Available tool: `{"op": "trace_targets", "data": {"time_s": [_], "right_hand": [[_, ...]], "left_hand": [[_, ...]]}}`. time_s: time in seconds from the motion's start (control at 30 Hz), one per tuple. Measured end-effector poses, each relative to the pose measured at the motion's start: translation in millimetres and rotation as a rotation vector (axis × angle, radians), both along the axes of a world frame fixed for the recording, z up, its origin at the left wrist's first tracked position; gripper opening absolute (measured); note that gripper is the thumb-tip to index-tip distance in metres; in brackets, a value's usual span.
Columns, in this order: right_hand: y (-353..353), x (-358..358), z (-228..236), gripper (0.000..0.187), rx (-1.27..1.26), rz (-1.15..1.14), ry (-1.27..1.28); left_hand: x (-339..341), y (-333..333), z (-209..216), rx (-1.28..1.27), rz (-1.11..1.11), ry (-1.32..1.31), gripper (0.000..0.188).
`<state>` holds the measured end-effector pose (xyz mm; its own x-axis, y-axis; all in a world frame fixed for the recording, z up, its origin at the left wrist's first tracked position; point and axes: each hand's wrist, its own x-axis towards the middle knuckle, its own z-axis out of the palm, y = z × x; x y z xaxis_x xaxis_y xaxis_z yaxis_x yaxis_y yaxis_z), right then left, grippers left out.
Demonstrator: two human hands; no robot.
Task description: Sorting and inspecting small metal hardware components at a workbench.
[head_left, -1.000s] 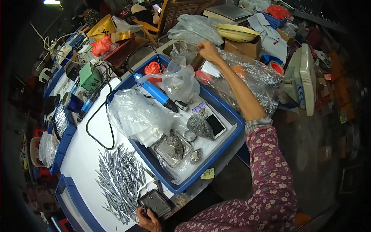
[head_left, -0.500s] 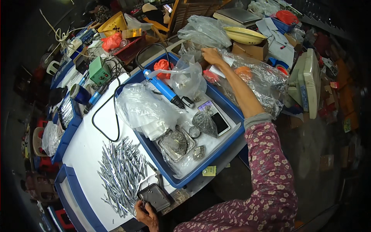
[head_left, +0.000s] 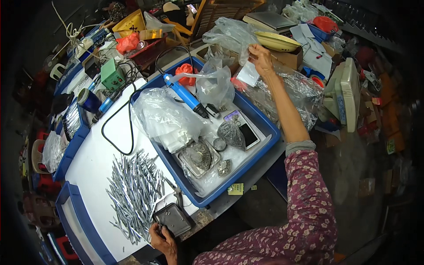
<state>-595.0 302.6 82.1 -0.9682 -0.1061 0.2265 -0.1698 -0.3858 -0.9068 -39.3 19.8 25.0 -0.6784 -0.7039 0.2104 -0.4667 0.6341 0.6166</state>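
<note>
At the far side of the blue tray, my right hand [head_left: 261, 59] is closed on the edge of a crumpled clear plastic bag [head_left: 229, 34]. A white slip [head_left: 248, 74] lies just below that hand. Low in the picture, my left hand [head_left: 163, 240] rests at the near corner of a small dark metal dish [head_left: 173, 219] with tiny bits in it. Its fingers are curled together; what they hold is too small to make out. Beside the dish are pliers [head_left: 178, 197] and a heap of thin silvery metal strips [head_left: 134, 196].
The big blue tray [head_left: 199, 204] holds plastic bags, a blue electric screwdriver [head_left: 187, 98], a phone [head_left: 250, 134] and bags of small metal parts. A green box [head_left: 112, 75] with cables stands left. Foil-like wrapping [head_left: 304, 95] and a beige machine [head_left: 344, 95] lie right.
My right hand has moved right and a little nearer, drawing the edge of the clear bag with it. The left hand stays by the dish. The whole view has shifted slightly.
</note>
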Motion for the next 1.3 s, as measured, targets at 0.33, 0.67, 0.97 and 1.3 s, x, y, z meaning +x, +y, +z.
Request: {"op": "trace_targets", "data": {"time_s": [0.33, 0.67, 0.97, 1.3], "right_hand": [[-12.8, 96.5, 25.3, 0.021, -0.267, 0.464, 0.022], [-49.3, 251.0, 69.7, 0.016, -0.242, 0.709, 0.110], [-126.5, 379.9, 40.5, 0.018, -0.152, 0.774, 0.004], [-179.2, 480.8, -22.8, 0.015, -0.105, 0.809, -0.106]], "left_hand": [[3.3, -4.8, -7.2, 0.076, -0.007, 0.094, 0.017], [13.6, -9.1, -10.5, 0.164, -0.044, 0.232, 0.019], [25.7, -15.5, -18.8, 0.575, 0.031, 0.831, 0.021], [54.3, -4.8, 8.2, 1.640, -0.402, 0.784, 0.017]]}}
